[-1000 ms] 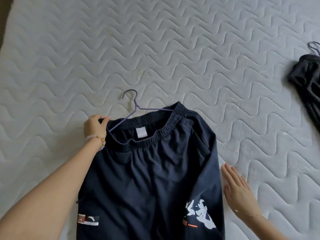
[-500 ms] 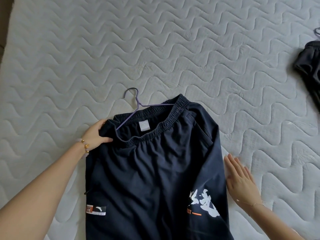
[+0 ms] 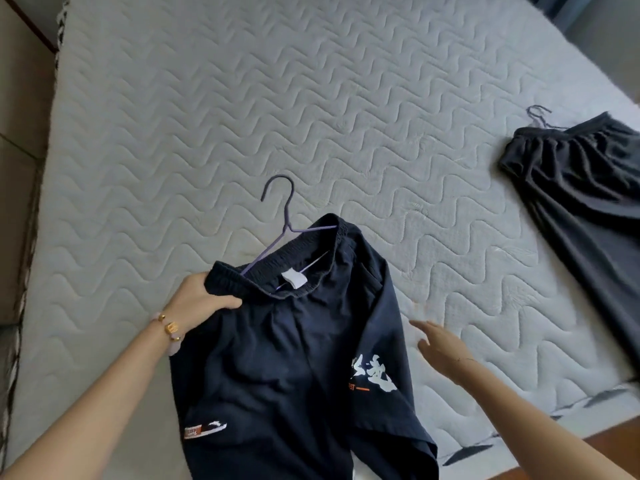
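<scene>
- Head view, lower centre of frame: a pair of navy shorts [image 3: 294, 358] lies flat on a quilted bed [image 3: 242, 116], legs running off the bottom edge and white print on the leg at the right of the frame.
- A wire hanger [image 3: 286, 221] sits in the waistband [image 3: 277, 268]. Its hook points up the frame and lies on the bed, while its arms pass inside the elastic. A white label [image 3: 294, 278] shows inside the band.
- Left hand [image 3: 201, 299]: fingers curled round the waistband corner at the left of the frame, gripping the cloth, with a beaded bracelet [image 3: 169, 329] at the wrist.
- Right hand [image 3: 440, 344]: fingers straight and spread, holding nothing. It is just beside the shorts' edge at the right of the frame. Whether it touches the bed cannot be told.
- Right edge of frame: a second dark garment [image 3: 588, 188] lies well apart, with its own hanger hook [image 3: 538, 116] showing above it.
- Assessment: the step in hand is judged to be freeing the shorts from the hanger, and it is not yet done, since both arms remain inside the band. Fitting the hanger instead cannot be ruled out.
- Next move, if freeing: the empty hand should take the hanger at its neck and draw it up the frame while the gripping hand holds the band open. Risk: an arm tip snagging in the elastic.
</scene>
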The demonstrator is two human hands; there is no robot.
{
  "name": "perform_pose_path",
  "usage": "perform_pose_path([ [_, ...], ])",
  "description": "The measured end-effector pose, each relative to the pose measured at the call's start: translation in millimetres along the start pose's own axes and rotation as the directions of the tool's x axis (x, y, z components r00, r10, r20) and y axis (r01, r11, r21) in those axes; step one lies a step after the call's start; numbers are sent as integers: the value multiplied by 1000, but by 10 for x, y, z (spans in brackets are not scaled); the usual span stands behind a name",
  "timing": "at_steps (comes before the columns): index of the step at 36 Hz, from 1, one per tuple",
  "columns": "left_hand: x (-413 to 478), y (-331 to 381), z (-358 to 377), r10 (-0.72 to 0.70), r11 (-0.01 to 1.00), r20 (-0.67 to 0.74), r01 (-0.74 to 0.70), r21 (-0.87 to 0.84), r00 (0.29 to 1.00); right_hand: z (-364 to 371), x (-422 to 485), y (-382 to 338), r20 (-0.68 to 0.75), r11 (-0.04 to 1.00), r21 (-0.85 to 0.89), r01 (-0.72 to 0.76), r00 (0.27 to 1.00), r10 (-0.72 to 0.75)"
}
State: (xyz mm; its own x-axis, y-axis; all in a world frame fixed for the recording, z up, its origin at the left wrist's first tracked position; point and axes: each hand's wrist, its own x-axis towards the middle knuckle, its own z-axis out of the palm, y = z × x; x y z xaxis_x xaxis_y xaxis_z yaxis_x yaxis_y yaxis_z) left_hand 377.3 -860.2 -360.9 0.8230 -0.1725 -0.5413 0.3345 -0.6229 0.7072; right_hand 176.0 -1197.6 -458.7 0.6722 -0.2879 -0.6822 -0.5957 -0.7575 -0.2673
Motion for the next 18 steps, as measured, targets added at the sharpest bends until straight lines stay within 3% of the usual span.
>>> perform_pose_path([
  [4,-721,430,-31,24,988,-10,-25,-154,1000,-123,-510,-53,-29,990,144,-5,1000,9],
  [9,-1533,877,16,189,976,-61,-195,-102,980,-65,-1248,220,-31,937,336,-99,993,115],
  [14,-2149,1267,270,310,935,12,-303,-186,951,197,-2156,689,21,874,437,-213,974,227],
  [18,-2582,1429,722,366,912,112,-331,-243,924,635,-2889,1088,86,763,538,-359,923,374],
])
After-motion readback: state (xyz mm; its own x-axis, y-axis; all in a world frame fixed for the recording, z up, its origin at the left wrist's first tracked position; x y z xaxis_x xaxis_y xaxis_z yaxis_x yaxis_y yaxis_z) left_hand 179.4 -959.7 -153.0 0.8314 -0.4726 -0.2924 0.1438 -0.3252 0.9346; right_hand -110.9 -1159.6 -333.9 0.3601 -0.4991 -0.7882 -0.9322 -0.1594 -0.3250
